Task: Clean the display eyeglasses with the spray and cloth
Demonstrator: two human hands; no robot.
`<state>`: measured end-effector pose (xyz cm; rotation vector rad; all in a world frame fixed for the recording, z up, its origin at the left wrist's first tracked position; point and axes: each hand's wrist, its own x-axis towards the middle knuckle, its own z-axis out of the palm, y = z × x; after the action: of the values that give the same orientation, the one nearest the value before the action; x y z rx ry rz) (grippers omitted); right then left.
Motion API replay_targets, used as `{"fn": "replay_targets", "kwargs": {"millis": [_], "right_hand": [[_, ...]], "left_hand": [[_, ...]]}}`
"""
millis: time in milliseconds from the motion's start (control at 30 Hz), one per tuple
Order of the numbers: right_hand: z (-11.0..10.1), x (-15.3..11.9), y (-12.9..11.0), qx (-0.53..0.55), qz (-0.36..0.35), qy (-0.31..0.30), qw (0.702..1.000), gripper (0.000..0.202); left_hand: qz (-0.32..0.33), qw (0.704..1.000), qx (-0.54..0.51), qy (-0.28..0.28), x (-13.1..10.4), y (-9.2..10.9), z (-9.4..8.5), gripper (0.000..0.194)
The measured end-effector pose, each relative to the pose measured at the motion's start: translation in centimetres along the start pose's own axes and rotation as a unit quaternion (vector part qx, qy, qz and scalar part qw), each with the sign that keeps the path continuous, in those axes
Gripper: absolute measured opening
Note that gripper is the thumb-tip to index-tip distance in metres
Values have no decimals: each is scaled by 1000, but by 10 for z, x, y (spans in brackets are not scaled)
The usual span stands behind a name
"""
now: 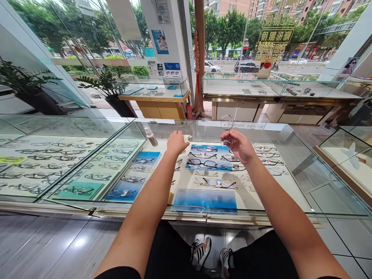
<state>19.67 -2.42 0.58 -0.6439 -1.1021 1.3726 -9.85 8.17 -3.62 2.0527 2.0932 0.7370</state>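
Observation:
My right hand [240, 146] is closed on a pair of thin-rimmed glasses [227, 122], held upright above the glass display case [250, 211]. One lens shows above the fingers and the other below them. Over the same case, my left hand [176, 143] has its fingers bent down beside a small pale item [187, 138]; whether it grips that item is hard to make out. A small white spray bottle [151, 136] stands on the glass, left of my left hand. Rows of glasses [219, 183] lie inside the case beneath my hands.
Another glass case [43, 164] full of glasses adjoins on the left. Farther back are a low wooden cabinet [159, 108], more display cases [241, 93], a tree trunk [199, 58] and potted plants [109, 89]. A case with a wooden edge [345, 166] stands at the right.

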Motion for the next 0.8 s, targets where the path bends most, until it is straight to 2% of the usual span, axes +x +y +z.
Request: {"fn": "replay_targets", "kwargs": {"millis": [67,133,200,267,367,467,533,600,700,733,767,800], "right_hand": [[0,0,0,-6,0,-1,1000,27],[0,0,0,-9,1,-2,1000,28],[0,0,0,-8,1,-3,1000,29],[0,0,-1,-5,1,-2,1000,30],[0,0,-1,4,1,0,1000,29],[0,0,-1,8,1,-1,1000,29],[-1,0,-1,4,0,-1,1000,28],[-1,1,0,-2,-1,-1,1000,27],[-2,1,0,-6,-2,-4,1000,27],[-2,0,0,-5,-2,-5,1000,27],[-2,0,0,-4,-3,-5,1000,27],[-2,0,0,-4,-4,-6,1000,27]], "left_hand": [[-27,1000,-9,-8,3,-7,5,35],[-40,999,-37,-5,5,-11,8,20],[-54,997,-56,6,7,-13,7,8],[-73,995,-65,20,8,-14,4,5],[-118,979,-139,88,11,-15,-4,13],[-164,944,-229,170,17,-14,-14,17],[-188,922,-282,188,22,-12,-20,19],[-209,866,-418,177,26,-8,-26,18],[-202,722,-651,116,26,3,-34,17],[-192,693,-689,93,24,7,-36,19],[-184,684,-703,67,21,12,-37,21],[-179,688,-702,38,17,18,-39,24]]}}
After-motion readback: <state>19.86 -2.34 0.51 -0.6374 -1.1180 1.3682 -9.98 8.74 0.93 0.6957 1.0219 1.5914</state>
